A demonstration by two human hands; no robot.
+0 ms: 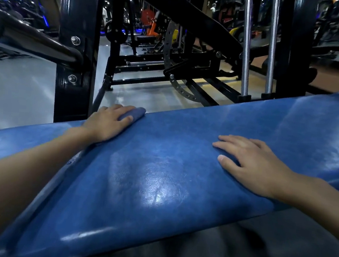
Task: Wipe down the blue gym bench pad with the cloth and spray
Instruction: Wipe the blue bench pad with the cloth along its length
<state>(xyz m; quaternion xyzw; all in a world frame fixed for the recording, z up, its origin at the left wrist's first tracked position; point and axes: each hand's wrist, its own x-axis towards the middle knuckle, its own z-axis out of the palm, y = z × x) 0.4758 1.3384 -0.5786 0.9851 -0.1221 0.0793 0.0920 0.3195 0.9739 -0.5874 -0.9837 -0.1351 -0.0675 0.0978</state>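
The blue gym bench pad (pixel 161 168) runs across the view from lower left to upper right, glossy with light reflecting off its middle. My left hand (pixel 107 121) lies at the pad's far edge with its fingers pressing a small blue cloth (pixel 134 113) flat against the vinyl. My right hand (pixel 251 162) rests palm down on the pad further right, fingers spread and straight, holding nothing. No spray bottle is in view.
A black steel upright (pixel 77 48) with bolts stands just beyond the pad at the left. Two chrome guide rods (pixel 246 43) and a black adjustable bench frame (pixel 190 68) stand behind. Grey gym floor (pixel 20 94) lies at the left.
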